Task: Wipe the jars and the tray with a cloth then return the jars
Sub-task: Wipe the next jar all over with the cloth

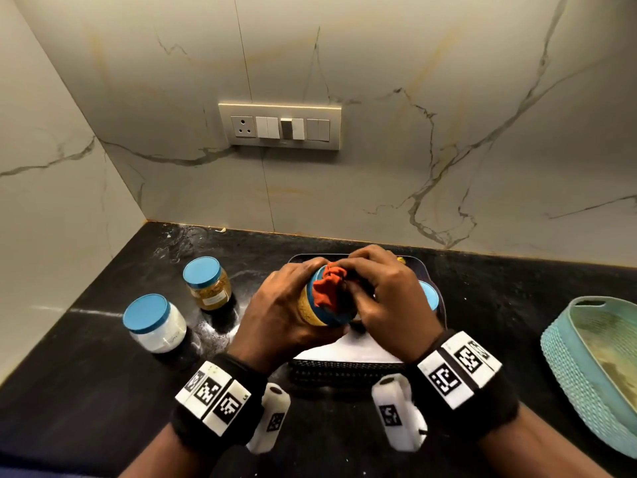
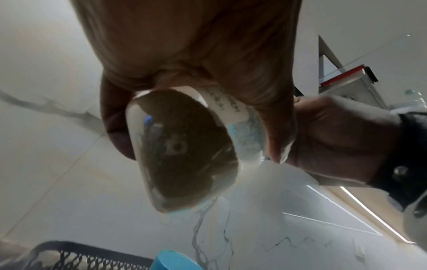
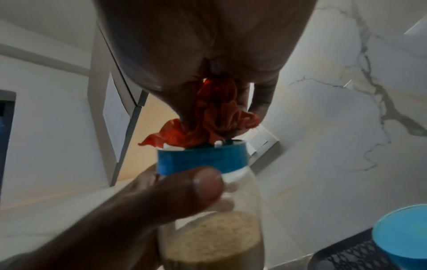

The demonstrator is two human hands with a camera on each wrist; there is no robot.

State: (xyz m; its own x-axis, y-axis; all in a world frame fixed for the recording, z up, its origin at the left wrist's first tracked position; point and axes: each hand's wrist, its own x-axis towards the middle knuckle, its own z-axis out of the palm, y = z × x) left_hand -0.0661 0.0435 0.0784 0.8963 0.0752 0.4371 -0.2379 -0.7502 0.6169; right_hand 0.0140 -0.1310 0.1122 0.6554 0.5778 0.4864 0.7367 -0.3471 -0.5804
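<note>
Now, by view:
Head view: left hand (image 1: 287, 305) gripping the held jar (image 1: 312, 310) above the tray (image 1: 344, 374), near the counter's back edge; right hand (image 1: 382, 298) bunching the orange cloth (image 1: 327, 288) against the blue lid (image 1: 336, 317).
Left wrist view: fingers curling round the jar's glass body (image 2: 184, 146).
Right wrist view: cloth pinched in fingertips, pressing down on the lid's top.
Progress: probably midway; two jars (image 1: 155, 322) standing off the tray to its left, one jar (image 1: 429, 294) remaining in the tray; tray wiping and returning seemingly pending.
</note>
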